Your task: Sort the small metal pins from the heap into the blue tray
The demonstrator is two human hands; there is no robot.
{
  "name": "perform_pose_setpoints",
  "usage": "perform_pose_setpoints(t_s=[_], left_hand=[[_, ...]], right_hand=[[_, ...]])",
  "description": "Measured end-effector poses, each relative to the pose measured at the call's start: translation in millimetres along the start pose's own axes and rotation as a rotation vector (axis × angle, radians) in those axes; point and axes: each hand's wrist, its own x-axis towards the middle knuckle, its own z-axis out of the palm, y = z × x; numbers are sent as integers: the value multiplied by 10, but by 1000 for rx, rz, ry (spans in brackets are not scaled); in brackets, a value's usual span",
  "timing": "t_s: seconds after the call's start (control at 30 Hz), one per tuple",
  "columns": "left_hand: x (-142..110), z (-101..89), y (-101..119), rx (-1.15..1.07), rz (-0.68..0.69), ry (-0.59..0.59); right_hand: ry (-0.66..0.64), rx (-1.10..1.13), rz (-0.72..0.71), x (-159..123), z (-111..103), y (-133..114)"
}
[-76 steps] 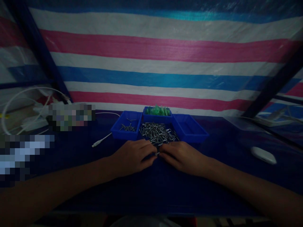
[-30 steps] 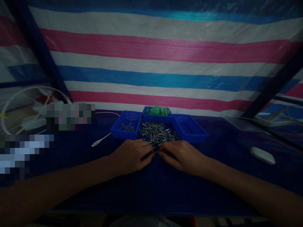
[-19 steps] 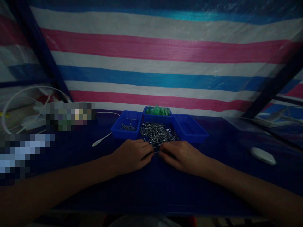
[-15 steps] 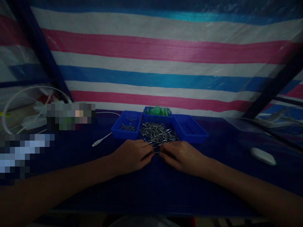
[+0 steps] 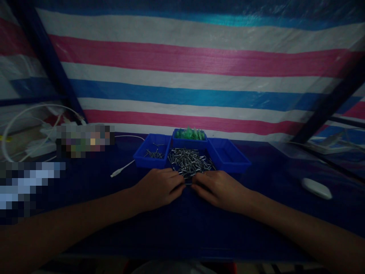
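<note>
My left hand (image 5: pixel 164 186) and my right hand (image 5: pixel 218 188) rest close together at the near edge of a pile of shiny thin metal pins (image 5: pixel 189 160). The fingers of both are curled into a pinch. A single thin metal pin (image 5: pixel 188 184) spans the small gap between the fingertips, and its ends are hidden by them. Whether these pieces are nails or rivets is too dark to tell. Left of the pile stands a blue tray (image 5: pixel 138 156) with some pins in it; on the right is another blue tray (image 5: pixel 232 164) with a bare floor.
Behind the pile a third blue tray (image 5: pixel 190 143) holds green plastic pieces (image 5: pixel 189 133). A white cable plug (image 5: pixel 115 174) lies on the dark blue table (image 5: pixel 182 232). A white rounded device (image 5: pixel 317 188) sits at right. Striped sheeting (image 5: pixel 182 83) hangs behind, between dark posts.
Almost nothing differs. My right hand has shifted very slightly left, and the pin between the fingertips stays in the same place.
</note>
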Motion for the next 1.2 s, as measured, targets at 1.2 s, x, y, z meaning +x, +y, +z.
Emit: perform_pose_setpoints(t_s=[1.2], left_hand=[[9,-5,-2,40,10,-24]], right_hand=[[12,8,10,-1,-5,-8]])
